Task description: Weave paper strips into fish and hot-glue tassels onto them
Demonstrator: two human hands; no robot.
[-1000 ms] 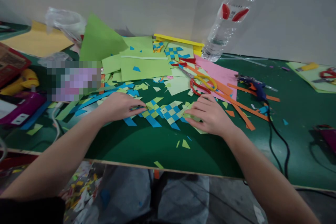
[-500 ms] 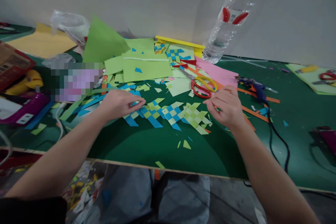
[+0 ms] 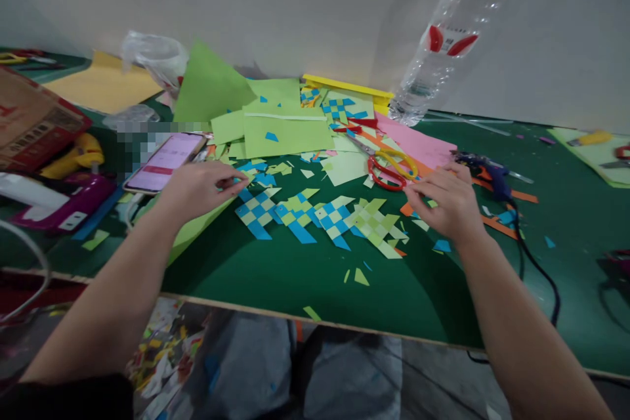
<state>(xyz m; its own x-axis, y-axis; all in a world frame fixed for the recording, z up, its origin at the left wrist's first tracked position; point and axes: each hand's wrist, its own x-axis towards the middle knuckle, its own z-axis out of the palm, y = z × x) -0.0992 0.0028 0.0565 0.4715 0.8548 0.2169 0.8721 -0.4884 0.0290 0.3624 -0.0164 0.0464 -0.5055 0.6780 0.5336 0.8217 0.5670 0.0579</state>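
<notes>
A row of several woven paper fish lies on the green table. A blue-and-pale-green woven fish (image 3: 258,211) is at the left end. Beside it are a green-and-blue one (image 3: 298,211), another blue-checked one (image 3: 333,218) and an all-green one (image 3: 378,223). My left hand (image 3: 199,190) hovers left of the row, fingers loosely bent, thumb and index a little apart. No object shows in it. To the right of the row is my right hand (image 3: 445,203), close to the handles of the red-and-yellow scissors (image 3: 391,169). Its fingers are loosely curved, and nothing shows between them.
Green paper sheets (image 3: 288,134) and cut scraps cover the back. A clear bottle (image 3: 436,72) leans at the wall. On the left are a lit phone (image 3: 165,163), a cardboard box (image 3: 39,121) and a purple tool (image 3: 69,200). A blue corded glue gun (image 3: 495,177) lies right.
My left hand has moved left, off the end of the row, and the leftmost fish now shows fully. The view has shifted slightly left. My right hand stays beside the row's right end.
</notes>
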